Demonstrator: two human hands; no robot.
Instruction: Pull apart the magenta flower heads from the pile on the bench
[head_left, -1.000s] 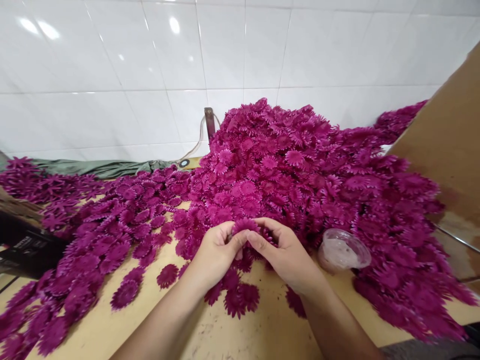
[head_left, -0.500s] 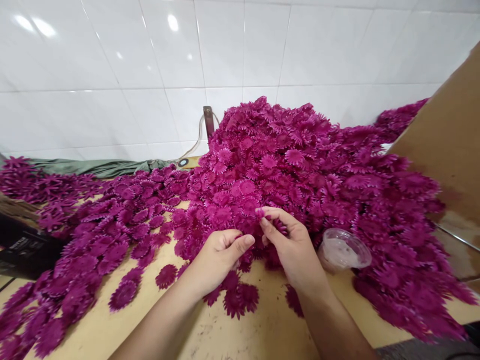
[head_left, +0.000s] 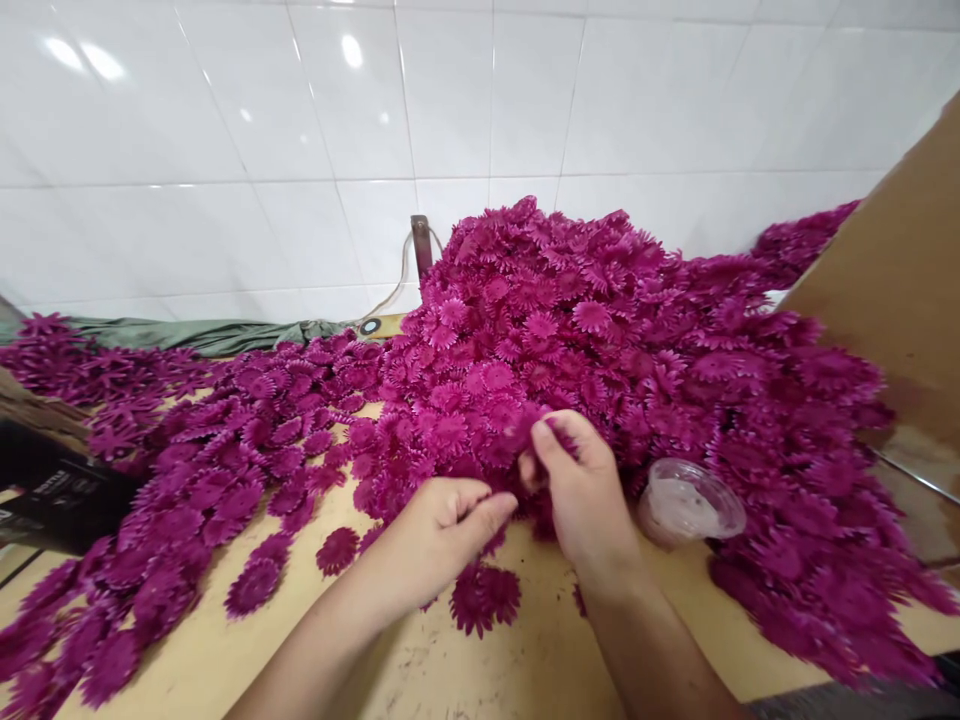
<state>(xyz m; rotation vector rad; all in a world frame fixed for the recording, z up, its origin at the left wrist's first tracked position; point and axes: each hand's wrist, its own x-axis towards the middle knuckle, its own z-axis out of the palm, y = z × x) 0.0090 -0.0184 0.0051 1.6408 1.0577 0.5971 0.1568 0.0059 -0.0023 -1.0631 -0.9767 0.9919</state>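
My right hand (head_left: pixel 589 500) pinches a magenta artificial flower head (head_left: pixel 528 420) between thumb and fingers; its edge is blurred against the pile behind. Just to its left and a little lower, my left hand (head_left: pixel 450 535) is closed, thumb laid along the curled index finger. What it holds, if anything, is hidden. Both hands are in front of a large pile of magenta flower heads (head_left: pixel 555 320) with toothed petals. A couple of loose flower heads (head_left: pixel 484 600) lie on the table below the hands.
A clear plastic cup (head_left: pixel 690 510) with whitish contents stands right of my right hand. More flower heads (head_left: pixel 187 500) spread leftward over the yellowish table (head_left: pixel 450 680). A black box (head_left: pixel 60 490) is at left, a cardboard sheet (head_left: pixel 885 290) at right, a tiled wall (head_left: pixel 300 110) behind.
My right hand has turned and closed more, its fingers now curled in with the flower head. My left hand has shifted slightly down and right. The view has moved slightly.
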